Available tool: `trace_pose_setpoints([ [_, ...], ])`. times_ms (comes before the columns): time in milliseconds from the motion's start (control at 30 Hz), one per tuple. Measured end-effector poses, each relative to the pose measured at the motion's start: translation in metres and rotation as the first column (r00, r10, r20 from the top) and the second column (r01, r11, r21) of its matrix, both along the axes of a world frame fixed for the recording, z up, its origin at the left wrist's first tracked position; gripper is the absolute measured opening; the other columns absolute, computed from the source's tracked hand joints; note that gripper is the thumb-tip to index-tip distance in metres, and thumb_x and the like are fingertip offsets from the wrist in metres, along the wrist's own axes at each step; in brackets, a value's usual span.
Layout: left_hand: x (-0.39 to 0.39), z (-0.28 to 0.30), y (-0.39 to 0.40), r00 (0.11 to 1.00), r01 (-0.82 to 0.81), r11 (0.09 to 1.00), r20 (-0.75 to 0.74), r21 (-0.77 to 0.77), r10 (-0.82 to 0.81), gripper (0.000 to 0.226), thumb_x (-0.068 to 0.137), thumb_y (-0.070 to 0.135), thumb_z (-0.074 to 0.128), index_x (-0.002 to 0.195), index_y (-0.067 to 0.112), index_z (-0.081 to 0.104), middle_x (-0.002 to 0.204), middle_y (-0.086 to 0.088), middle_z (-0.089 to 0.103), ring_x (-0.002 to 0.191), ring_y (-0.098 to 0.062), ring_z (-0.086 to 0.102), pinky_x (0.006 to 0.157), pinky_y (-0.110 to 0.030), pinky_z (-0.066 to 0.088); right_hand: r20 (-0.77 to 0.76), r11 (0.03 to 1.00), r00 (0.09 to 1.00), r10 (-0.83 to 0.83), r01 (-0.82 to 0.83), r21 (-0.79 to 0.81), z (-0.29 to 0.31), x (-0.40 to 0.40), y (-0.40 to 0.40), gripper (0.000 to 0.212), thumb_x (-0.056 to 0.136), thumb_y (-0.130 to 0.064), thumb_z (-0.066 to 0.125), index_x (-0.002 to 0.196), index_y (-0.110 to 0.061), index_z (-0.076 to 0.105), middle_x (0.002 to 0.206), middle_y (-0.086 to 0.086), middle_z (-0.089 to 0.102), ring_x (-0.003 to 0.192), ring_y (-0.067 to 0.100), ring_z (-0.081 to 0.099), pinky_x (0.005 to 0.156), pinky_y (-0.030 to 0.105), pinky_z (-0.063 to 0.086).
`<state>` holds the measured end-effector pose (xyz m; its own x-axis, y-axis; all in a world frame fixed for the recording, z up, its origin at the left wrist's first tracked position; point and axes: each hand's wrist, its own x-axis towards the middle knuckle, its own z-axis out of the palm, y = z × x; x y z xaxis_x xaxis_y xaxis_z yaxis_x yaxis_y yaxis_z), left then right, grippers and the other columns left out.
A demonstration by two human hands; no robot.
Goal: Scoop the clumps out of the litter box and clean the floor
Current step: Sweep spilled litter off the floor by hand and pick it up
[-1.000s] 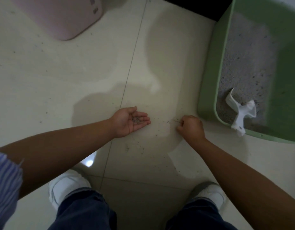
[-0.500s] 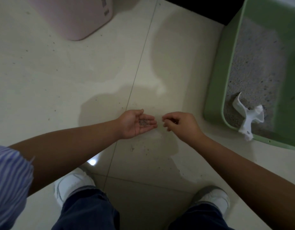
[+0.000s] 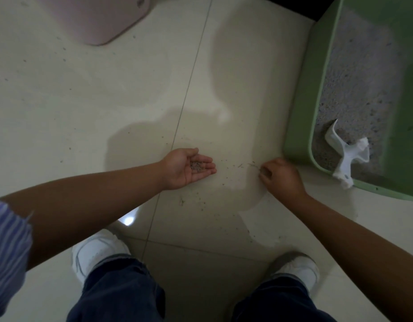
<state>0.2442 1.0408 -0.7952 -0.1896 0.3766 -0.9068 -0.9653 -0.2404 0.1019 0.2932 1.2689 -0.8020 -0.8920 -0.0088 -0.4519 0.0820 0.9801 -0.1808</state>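
Note:
My left hand (image 3: 189, 168) is cupped palm up just above the tiled floor (image 3: 108, 101), with a small pile of grey litter grains (image 3: 196, 165) in the palm. My right hand (image 3: 279, 177) is down on the floor to its right, fingers pinched together at scattered litter grains (image 3: 238, 165) next to the green litter box (image 3: 300, 126). Whether the fingertips hold grains is hidden. The box holds grey litter (image 3: 354, 84), and a white scoop (image 3: 345, 154) lies in its near corner.
A pale pink bin (image 3: 96, 17) stands at the top left. More loose grains (image 3: 194, 201) dot the tile near my hands. My two white shoes (image 3: 96, 252) and dark trouser legs are at the bottom.
My right hand was beside the left palm half a second ago; it has moved back right and down to the floor near the box corner. The left hand stays cupped.

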Motion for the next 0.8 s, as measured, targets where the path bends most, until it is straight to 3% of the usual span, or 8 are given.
trace_pose_setpoints([
  [100,0.001,-0.001,0.0,1.0,0.002,1.0,-0.008,0.0,-0.002,0.043,0.101,0.021,0.027,0.093,-0.009,0.055,0.085,-0.02,0.058,0.08,-0.028,0.057,0.094,-0.038,0.04,-0.104,0.997,0.991,0.08,-0.082,-0.012,-0.004,0.002,0.002,0.01,0.069,-0.001,0.063,0.064,0.006,0.068,0.062,0.024,0.061,0.054,0.036,0.062,0.05,0.029,0.051],
  [167,0.002,-0.002,-0.001,1.0,0.006,1.0,-0.008,-0.002,-0.006,0.042,0.101,0.021,0.028,0.087,-0.008,0.055,0.076,-0.02,0.064,0.079,-0.028,0.059,0.086,-0.034,0.05,-0.124,0.989,0.982,0.146,-0.149,-0.019,-0.006,0.002,0.004,0.008,0.061,-0.003,0.063,0.06,0.002,0.069,0.053,0.018,0.06,0.043,0.03,0.06,0.042,0.022,0.048],
  [267,0.004,-0.006,-0.004,1.0,0.015,1.0,0.001,0.004,-0.015,0.044,0.101,0.022,0.029,0.083,-0.008,0.056,0.058,-0.016,0.068,0.069,-0.028,0.066,0.069,-0.03,0.056,-0.086,0.978,0.975,0.203,-0.206,-0.038,-0.006,0.002,0.007,0.008,0.059,-0.003,0.064,0.063,0.002,0.07,0.053,0.017,0.061,0.043,0.028,0.061,0.042,0.021,0.049],
  [367,0.005,-0.007,-0.005,1.0,0.012,1.0,0.005,0.012,-0.012,0.044,0.101,0.022,0.029,0.082,-0.008,0.056,0.057,-0.017,0.068,0.053,-0.024,0.069,0.059,-0.027,0.057,-0.048,0.956,0.956,0.29,-0.291,-0.038,-0.009,0.0,0.011,0.01,0.053,-0.002,0.065,0.061,0.001,0.071,0.053,0.016,0.061,0.043,0.027,0.061,0.041,0.017,0.048],
  [533,0.004,-0.008,-0.005,1.0,0.006,1.0,-0.001,0.024,-0.006,0.043,0.1,0.022,0.03,0.083,-0.008,0.056,0.057,-0.017,0.068,0.052,-0.023,0.07,0.054,-0.025,0.057,0.099,0.943,0.938,0.333,-0.332,-0.021,-0.004,-0.005,0.011,0.004,0.046,0.0,0.061,0.05,0.0,0.061,0.05,0.015,0.056,0.04,0.027,0.056,0.035,0.018,0.042],
  [633,0.005,-0.008,-0.005,1.0,0.007,1.0,-0.004,0.028,-0.007,0.043,0.1,0.022,0.03,0.082,-0.008,0.056,0.057,-0.017,0.068,0.052,-0.024,0.07,0.053,-0.025,0.057,0.072,0.917,0.915,0.396,-0.399,0.025,-0.004,-0.007,0.009,0.013,0.049,0.004,0.047,0.048,-0.002,0.058,0.049,0.014,0.055,0.038,0.027,0.055,0.035,0.016,0.039],
  [733,0.005,-0.007,-0.005,1.0,-0.004,1.0,0.0,0.024,0.004,0.043,0.1,0.021,0.031,0.082,-0.009,0.056,0.057,-0.018,0.068,0.052,-0.025,0.07,0.053,-0.026,0.057,0.02,0.903,0.904,0.427,-0.427,0.054,-0.002,-0.005,0.007,0.026,0.053,-0.004,0.03,0.047,-0.005,0.055,0.048,0.012,0.054,0.034,0.025,0.052,0.032,0.012,0.033],
  [800,0.005,-0.007,-0.005,1.0,-0.013,1.0,0.003,0.024,0.012,0.043,0.1,0.022,0.031,0.082,-0.009,0.056,0.057,-0.018,0.068,0.053,-0.026,0.069,0.053,-0.026,0.057,0.053,0.905,0.913,0.405,-0.408,0.116,0.005,-0.005,0.001,0.006,0.048,-0.001,0.051,0.046,-0.006,0.054,0.046,0.011,0.053,0.031,0.025,0.051,0.03,0.012,0.029],
])
